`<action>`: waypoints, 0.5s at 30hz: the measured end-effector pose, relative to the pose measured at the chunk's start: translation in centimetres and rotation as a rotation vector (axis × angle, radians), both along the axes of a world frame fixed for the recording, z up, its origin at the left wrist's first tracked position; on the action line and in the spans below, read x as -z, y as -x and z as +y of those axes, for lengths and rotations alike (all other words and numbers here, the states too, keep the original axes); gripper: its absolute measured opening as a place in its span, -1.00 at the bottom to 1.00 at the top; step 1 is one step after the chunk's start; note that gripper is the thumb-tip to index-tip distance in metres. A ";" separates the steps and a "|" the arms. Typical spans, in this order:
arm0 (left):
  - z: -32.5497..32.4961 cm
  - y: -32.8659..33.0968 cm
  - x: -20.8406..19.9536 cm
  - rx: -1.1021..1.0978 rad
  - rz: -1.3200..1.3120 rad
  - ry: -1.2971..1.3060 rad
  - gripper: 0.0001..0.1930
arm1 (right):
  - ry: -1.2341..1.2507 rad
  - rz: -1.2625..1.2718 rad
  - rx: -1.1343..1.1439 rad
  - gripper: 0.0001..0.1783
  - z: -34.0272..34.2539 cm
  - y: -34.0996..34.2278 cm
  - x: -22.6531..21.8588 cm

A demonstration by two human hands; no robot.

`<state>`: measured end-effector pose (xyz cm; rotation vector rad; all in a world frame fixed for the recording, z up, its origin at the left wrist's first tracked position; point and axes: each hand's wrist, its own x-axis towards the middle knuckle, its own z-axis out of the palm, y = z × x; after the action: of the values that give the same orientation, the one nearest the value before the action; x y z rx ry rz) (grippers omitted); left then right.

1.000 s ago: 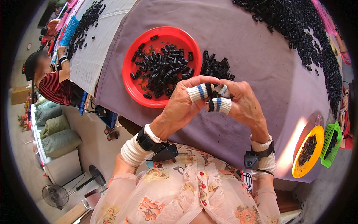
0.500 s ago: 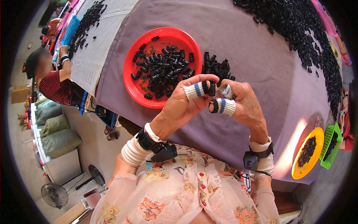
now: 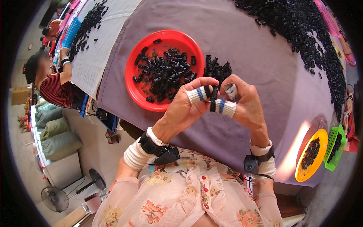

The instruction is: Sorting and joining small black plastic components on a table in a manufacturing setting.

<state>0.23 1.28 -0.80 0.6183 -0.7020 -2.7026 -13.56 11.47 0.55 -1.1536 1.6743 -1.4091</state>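
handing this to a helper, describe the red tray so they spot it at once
On the wide mauve cloth, look just beyond the person's left hand. There lies a round, shallow tray holding small black parts. Its red colour sets it apart from the yellow dish and green basket at far right.

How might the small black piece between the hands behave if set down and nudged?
The black piece looks roughly cylindrical, so it might roll. Similar pieces in the red tray look glossy, suggesting smooth plastic that may be slippery. It is also small, so probably light.
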 end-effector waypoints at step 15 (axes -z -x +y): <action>-0.3 -1.4 -0.3 0.051 -0.098 0.208 -0.69 | -0.038 0.079 -0.038 -0.71 0.1 -1.0 0.9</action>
<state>1.65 0.94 -0.51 0.6920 -1.0211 -2.6123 -12.57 11.62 -0.38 -1.2280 1.7171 -1.3179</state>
